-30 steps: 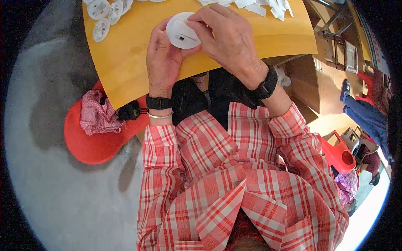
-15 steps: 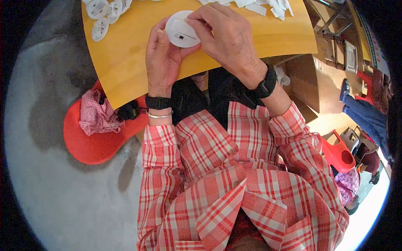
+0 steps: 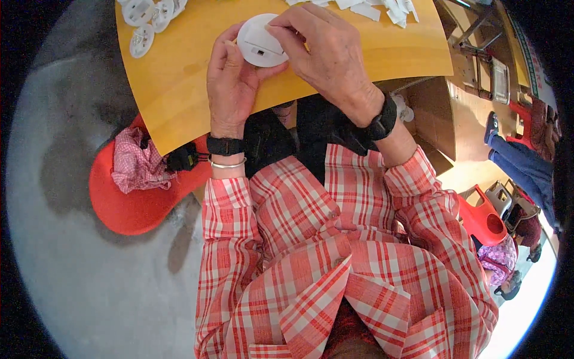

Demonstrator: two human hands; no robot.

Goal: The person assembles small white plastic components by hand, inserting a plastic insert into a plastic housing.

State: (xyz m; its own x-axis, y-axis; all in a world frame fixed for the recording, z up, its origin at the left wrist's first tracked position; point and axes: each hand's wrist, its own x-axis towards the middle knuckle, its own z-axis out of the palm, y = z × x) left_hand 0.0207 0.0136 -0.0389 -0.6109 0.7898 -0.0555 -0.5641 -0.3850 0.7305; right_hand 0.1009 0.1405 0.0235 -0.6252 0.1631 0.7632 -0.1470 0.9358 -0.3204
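A round white plastic disc-shaped piece [image 3: 258, 43] with a small dark slot and a straight seam across its face is held up over the yellow table [image 3: 179, 90]. My left hand [image 3: 232, 81] is closed round its left and lower edge, thumb at the side. The thumb and index finger of my right hand [image 3: 326, 51] pinch together at the disc's upper right face; whatever lies under those fingertips is hidden. At the table's far left lie several similar white round pieces [image 3: 142, 40], some showing small metal parts.
White strips [image 3: 365, 10] lie in a heap at the table's far edge. On the left stands a red chair [image 3: 128, 209] with a pink checked cloth [image 3: 140, 160] on it. A cardboard box [image 3: 429, 113] is below the table's right side. Other people and a red stool [image 3: 483, 220] are at right.
The seam across the disc's face now shows plainly, and the dark printed strip beside the slot is no longer visible. Both hands keep nearly the same place.
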